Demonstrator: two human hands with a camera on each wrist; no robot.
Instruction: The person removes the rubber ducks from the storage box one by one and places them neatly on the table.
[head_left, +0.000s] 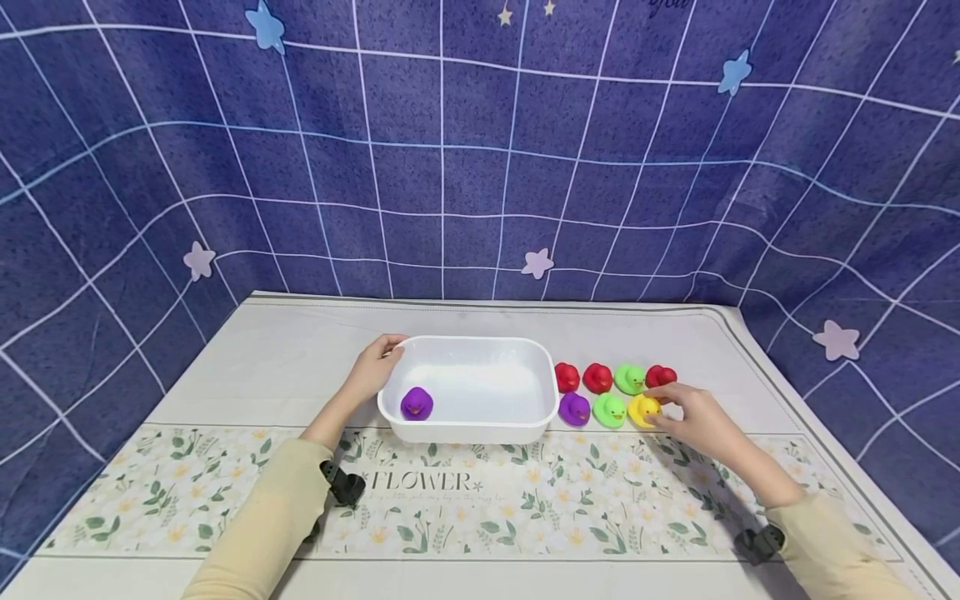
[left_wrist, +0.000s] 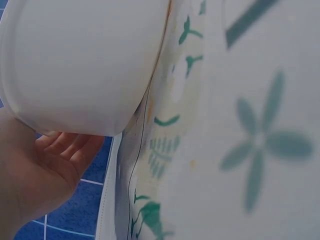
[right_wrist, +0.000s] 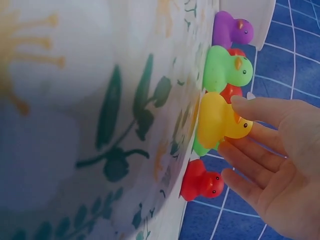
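Note:
At the left end of a white plastic basin [head_left: 468, 432], my left hand [head_left: 370, 372] grips the rim; in the left wrist view its fingers [left_wrist: 75, 147] lie along the outer wall, the thumb mostly hidden. A purple rubber duck [head_left: 417, 404] sits inside the basin's near left corner. My right hand [head_left: 693, 417] has thumb and fingers around a yellow rubber duck [right_wrist: 212, 120], pinching it where it stands on the table. Close beside it are a light green duck [head_left: 610, 410] and a red duck [right_wrist: 201, 181].
Two rows of ducks stand right of the basin: red ducks [head_left: 597, 377], another green duck [head_left: 629, 378] and a purple duck [head_left: 574, 409]. A flowered cloth band [head_left: 480, 517] crosses the white tabletop [head_left: 315, 317]. A blue gridded curtain [head_left: 480, 183] hangs behind.

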